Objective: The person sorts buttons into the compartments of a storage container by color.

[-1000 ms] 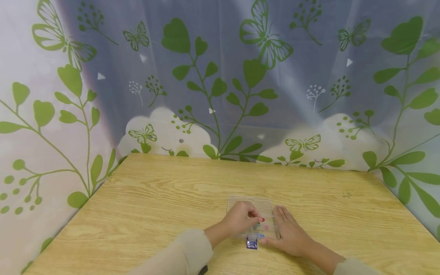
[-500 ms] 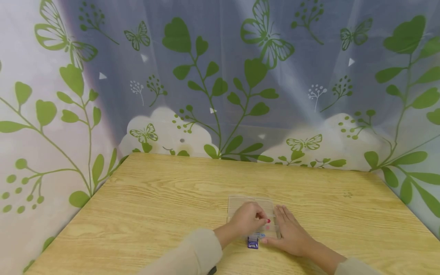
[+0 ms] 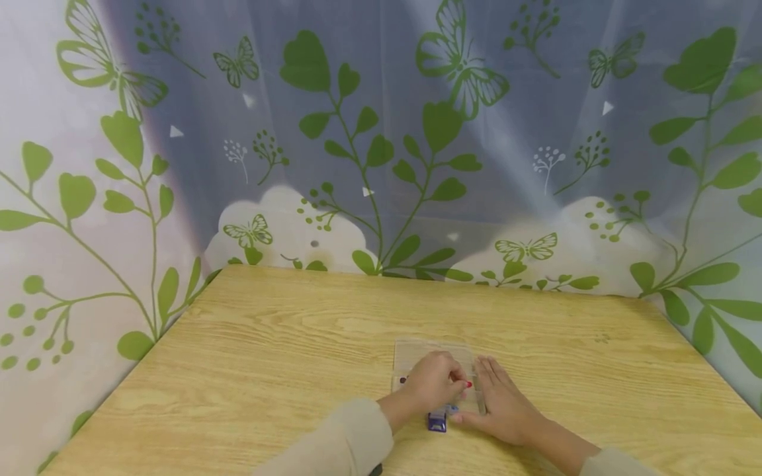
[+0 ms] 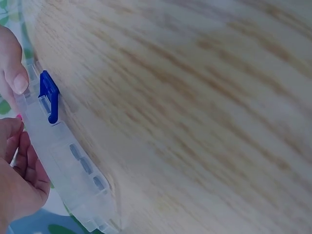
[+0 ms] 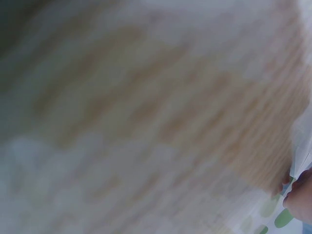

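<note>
A clear plastic divided box [image 3: 411,354] lies on the table with a blue latch [image 3: 437,422] hanging at its front. Over the box's right part, my left hand [image 3: 437,381] pinches a small red piece [image 3: 469,384] between thumb and fingertips; its exact kind is too small to tell. My right hand [image 3: 506,404] lies along the box's right side, fingers straight, thumb by the front edge near the latch. Small dark pieces [image 4: 86,165] sit in one compartment, and small blue pieces [image 3: 454,409] lie near the front. My left hand covers much of the box's middle.
The wood-grain table [image 3: 286,357] spreads around the box. Behind it and along both sides hangs a curtain [image 3: 381,145] printed with leaves and butterflies. The right wrist view mostly takes in blurred table surface, with part of a hand [image 5: 300,197] at its right edge.
My left hand has moved a little to the right over the box, carrying the red piece. Dark pieces have come into sight left of it. The right hand stays in place.
</note>
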A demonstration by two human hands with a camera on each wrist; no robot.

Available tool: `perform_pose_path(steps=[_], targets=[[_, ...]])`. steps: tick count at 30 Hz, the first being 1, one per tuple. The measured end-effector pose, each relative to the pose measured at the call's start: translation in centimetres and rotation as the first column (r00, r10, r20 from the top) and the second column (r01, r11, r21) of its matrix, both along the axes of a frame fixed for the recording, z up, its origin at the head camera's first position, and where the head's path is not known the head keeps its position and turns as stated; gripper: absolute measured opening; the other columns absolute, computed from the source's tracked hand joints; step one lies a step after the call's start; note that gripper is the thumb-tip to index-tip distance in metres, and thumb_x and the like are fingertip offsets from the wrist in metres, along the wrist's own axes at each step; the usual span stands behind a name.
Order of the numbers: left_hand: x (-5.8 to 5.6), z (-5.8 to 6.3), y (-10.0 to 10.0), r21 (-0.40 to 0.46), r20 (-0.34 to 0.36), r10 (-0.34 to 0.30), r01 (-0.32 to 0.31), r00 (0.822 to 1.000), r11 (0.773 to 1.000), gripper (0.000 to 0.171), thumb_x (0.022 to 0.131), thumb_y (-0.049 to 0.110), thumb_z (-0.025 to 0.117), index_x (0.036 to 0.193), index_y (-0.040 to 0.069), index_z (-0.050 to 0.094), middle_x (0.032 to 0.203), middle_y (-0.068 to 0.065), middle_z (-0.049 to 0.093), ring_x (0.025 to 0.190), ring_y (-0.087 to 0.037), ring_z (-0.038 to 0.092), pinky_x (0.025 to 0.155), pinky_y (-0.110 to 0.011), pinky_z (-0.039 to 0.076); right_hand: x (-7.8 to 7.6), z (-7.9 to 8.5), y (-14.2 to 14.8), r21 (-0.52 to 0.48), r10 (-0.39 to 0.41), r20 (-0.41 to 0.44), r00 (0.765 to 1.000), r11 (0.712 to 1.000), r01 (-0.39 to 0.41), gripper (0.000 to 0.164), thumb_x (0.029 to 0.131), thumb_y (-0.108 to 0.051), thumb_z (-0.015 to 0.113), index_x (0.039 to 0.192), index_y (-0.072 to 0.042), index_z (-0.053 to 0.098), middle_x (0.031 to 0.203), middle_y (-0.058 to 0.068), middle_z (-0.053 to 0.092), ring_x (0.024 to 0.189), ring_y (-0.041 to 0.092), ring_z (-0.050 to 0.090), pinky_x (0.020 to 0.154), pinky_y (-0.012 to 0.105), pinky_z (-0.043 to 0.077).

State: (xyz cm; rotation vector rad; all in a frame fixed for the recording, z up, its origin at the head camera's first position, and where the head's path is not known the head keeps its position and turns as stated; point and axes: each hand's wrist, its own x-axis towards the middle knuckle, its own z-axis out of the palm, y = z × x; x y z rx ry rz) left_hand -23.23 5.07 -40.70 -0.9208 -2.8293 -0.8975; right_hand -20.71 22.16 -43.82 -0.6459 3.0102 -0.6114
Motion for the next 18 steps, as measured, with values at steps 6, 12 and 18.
perform_pose_path(steps=[6,12,18], targets=[[0.0,0.0,0.1,-0.05,-0.059,0.016,-0.019,0.998,0.999,0.007,0.081,0.018,0.07,0.075,0.016,0.071,0.072,0.008,0.063,0.065,0.0,0.049,0.067,-0.014,0.039,-0.01,-0.23,0.0,-0.015,-0.015,0.011,1.0,1.0,0.015,0.105,0.079,-0.064,0.057,0.138,0.015,0.022,0.146,0.034,0.021,0.136,0.051,0.015,0.107,0.062,0.019],[0.04,0.0,0.07,-0.07,-0.065,0.012,-0.017,0.998,0.997,0.007,0.082,0.02,0.069,0.077,0.017,0.073,0.074,0.009,0.064,0.068,0.0,0.051,0.069,-0.016,0.039,-0.07,-0.25,0.01,-0.017,-0.01,0.011,1.0,1.0,0.01,0.105,0.079,-0.064,0.057,0.138,0.016,0.022,0.145,0.035,0.021,0.136,0.05,0.015,0.107,0.062,0.019],[0.01,-0.11,0.14,-0.086,-0.074,0.013,-0.019,0.997,0.996,0.006,0.082,0.021,0.069,0.081,0.018,0.074,0.077,0.009,0.066,0.073,-0.002,0.053,0.074,-0.019,0.042,-0.04,-0.06,-0.05,-0.039,-0.004,0.03,1.0,0.999,0.005,0.106,0.079,-0.062,0.058,0.138,0.017,0.021,0.145,0.036,0.019,0.135,0.052,0.012,0.106,0.064,0.017]])
